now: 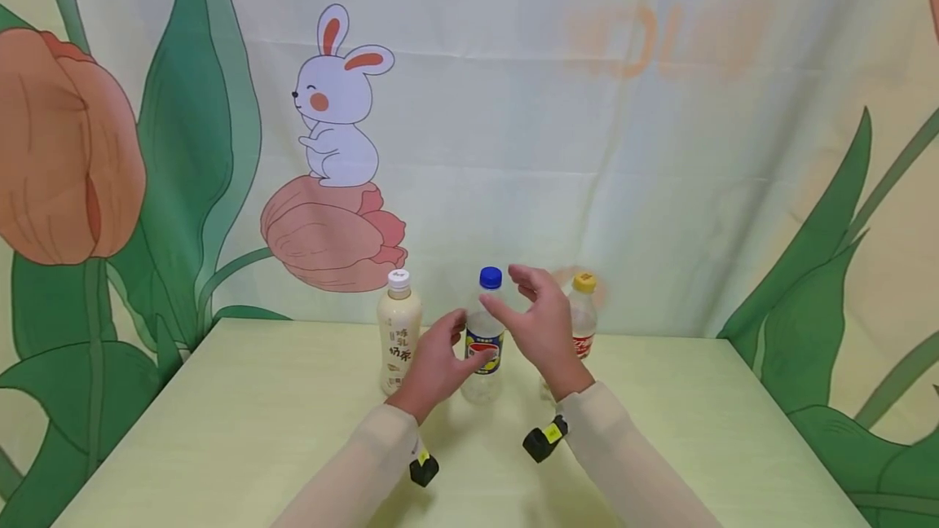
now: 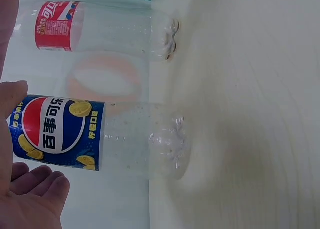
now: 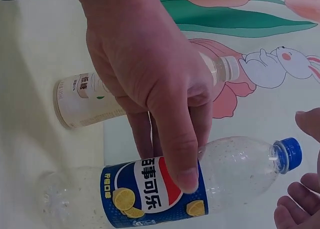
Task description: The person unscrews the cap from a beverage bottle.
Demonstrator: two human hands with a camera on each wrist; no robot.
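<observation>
A clear Pepsi bottle (image 1: 484, 385) with a blue cap (image 1: 491, 277) and blue label (image 2: 57, 131) stands upright on the table. My left hand (image 1: 438, 361) is beside the label, its thumb across the front and its fingers on the left side. In the left wrist view the fingers (image 2: 42, 189) are loosely bent and do not wrap round the bottle; whether the thumb touches the label I cannot tell. At the right of the cap and neck, my right hand (image 1: 541, 328) is spread with thumb and fingers apart, holding nothing.
Left of the Pepsi stands a white-capped milk tea bottle (image 1: 399, 324), close to my left hand. A red-labelled, yellow-capped bottle (image 1: 584, 320) is partly hidden behind my right hand. Behind the table (image 1: 257, 430) hangs a printed curtain (image 1: 469, 121) with a rabbit and flowers.
</observation>
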